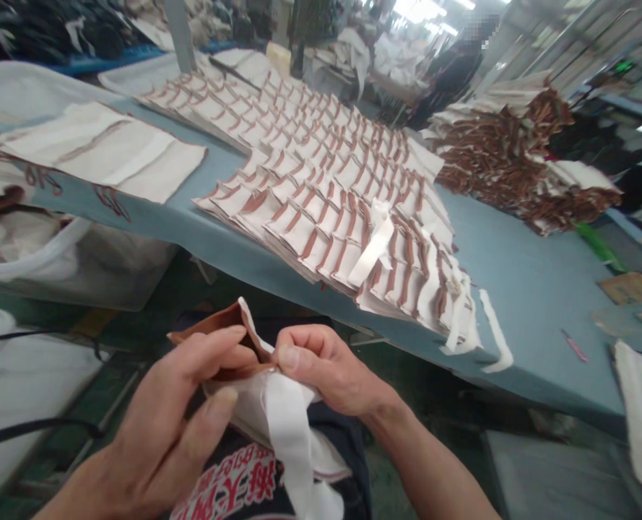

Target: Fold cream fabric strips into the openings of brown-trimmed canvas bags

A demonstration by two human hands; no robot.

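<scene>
The blue-grey table (521, 267) bears brown-edged cloth pieces (321, 238), a white strip (492, 326) and a small pink item (574, 345)

on the table (521, 253), rows of fabric pieces (321, 188) fill the middle. a panel (104, 148) lies on its left part, a small tool (574, 347) on its right. below its left part sits a bin (115, 278); behind it, a person (453, 65). before it, a pouch (217, 318) lies between the left hand (174, 404) and right hand (331, 368).

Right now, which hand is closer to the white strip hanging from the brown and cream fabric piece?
Right. The right hand pinches the fabric piece just above the white strip; the left hand is farther off, left of the strip.
</scene>
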